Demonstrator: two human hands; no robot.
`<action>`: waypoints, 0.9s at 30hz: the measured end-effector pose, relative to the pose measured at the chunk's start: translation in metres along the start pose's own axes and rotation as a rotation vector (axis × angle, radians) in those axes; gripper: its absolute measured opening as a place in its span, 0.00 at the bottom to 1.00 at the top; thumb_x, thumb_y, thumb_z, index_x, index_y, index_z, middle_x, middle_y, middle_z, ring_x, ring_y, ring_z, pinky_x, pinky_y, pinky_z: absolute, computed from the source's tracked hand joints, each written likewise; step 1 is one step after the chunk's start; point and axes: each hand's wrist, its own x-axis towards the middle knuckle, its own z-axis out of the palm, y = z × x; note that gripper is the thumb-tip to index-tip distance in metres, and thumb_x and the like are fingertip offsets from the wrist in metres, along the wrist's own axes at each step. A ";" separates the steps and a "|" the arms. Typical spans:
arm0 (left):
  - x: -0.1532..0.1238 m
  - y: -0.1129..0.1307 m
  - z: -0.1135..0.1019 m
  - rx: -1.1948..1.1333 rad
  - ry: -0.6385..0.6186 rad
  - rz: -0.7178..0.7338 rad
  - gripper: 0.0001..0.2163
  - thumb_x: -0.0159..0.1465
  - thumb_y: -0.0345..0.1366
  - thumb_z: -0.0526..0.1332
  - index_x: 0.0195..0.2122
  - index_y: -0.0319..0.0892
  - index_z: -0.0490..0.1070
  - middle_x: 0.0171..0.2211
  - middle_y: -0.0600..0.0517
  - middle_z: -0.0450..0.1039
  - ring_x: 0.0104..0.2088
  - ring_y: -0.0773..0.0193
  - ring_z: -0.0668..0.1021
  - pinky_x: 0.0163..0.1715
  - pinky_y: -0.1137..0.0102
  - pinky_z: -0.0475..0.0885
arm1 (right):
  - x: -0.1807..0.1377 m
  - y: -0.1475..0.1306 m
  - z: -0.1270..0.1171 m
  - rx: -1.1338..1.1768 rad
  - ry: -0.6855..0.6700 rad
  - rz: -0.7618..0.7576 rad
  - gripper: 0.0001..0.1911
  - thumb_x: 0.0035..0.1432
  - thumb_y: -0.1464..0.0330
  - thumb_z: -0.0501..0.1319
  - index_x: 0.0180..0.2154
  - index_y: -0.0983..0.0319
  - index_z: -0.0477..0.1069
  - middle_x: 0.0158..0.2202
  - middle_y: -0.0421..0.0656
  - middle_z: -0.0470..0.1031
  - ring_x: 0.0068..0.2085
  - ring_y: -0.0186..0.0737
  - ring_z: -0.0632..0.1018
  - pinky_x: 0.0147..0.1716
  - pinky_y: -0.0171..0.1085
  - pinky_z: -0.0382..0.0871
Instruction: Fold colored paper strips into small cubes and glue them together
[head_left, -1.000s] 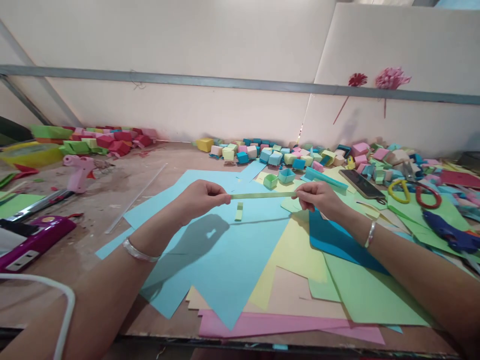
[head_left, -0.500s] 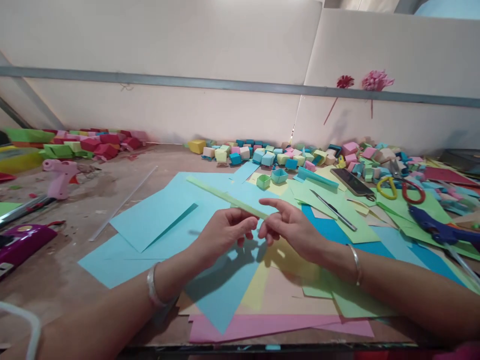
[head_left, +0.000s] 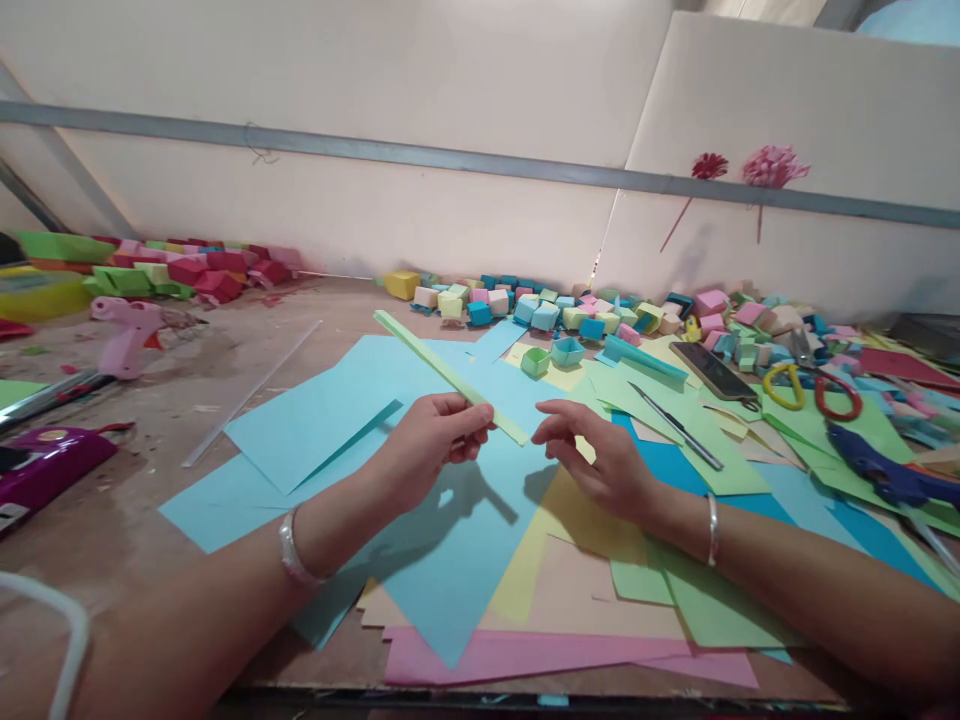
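Note:
My left hand pinches a long, narrow light green paper strip near its lower end; the strip slants up and away to the left. My right hand hovers just to the right of the strip's lower tip, fingers loosely curled and apart, holding nothing. Both hands are above overlapping coloured paper sheets in light blue, yellow, green and pink on the wooden table.
Several small folded paper boxes line the back wall. A phone, scissors, a blue glue gun and a thin metal tool lie at right. A pink glue gun and a purple device lie at left.
The strip was held level between both hands, then brought closer and tilted. My right hand has let go of it; only my left hand holds it now.

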 end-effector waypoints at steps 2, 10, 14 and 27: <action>-0.001 -0.001 0.002 0.031 -0.053 -0.015 0.14 0.54 0.42 0.68 0.22 0.37 0.69 0.21 0.54 0.68 0.20 0.72 0.67 0.21 0.74 0.58 | 0.001 0.000 0.000 -0.146 0.046 -0.200 0.12 0.63 0.74 0.56 0.48 0.58 0.68 0.38 0.45 0.75 0.37 0.36 0.75 0.35 0.36 0.71; -0.010 -0.007 0.012 0.145 -0.263 -0.013 0.12 0.58 0.43 0.64 0.26 0.38 0.73 0.22 0.53 0.72 0.22 0.69 0.71 0.22 0.73 0.64 | 0.002 -0.010 0.003 -0.274 0.042 -0.464 0.09 0.62 0.77 0.56 0.35 0.60 0.72 0.32 0.45 0.75 0.33 0.37 0.74 0.31 0.36 0.69; -0.013 -0.008 0.015 0.310 -0.312 -0.017 0.12 0.57 0.43 0.63 0.27 0.38 0.74 0.20 0.53 0.70 0.21 0.69 0.69 0.20 0.74 0.61 | 0.001 -0.005 0.005 -0.201 0.020 -0.396 0.06 0.63 0.72 0.59 0.36 0.59 0.74 0.31 0.44 0.75 0.34 0.36 0.76 0.32 0.35 0.71; -0.017 -0.012 0.022 0.380 -0.175 -0.009 0.14 0.57 0.45 0.60 0.25 0.38 0.74 0.19 0.52 0.71 0.20 0.67 0.70 0.20 0.74 0.61 | 0.000 -0.018 0.014 0.027 0.008 0.276 0.04 0.52 0.72 0.64 0.28 0.61 0.70 0.25 0.38 0.72 0.26 0.31 0.69 0.25 0.32 0.64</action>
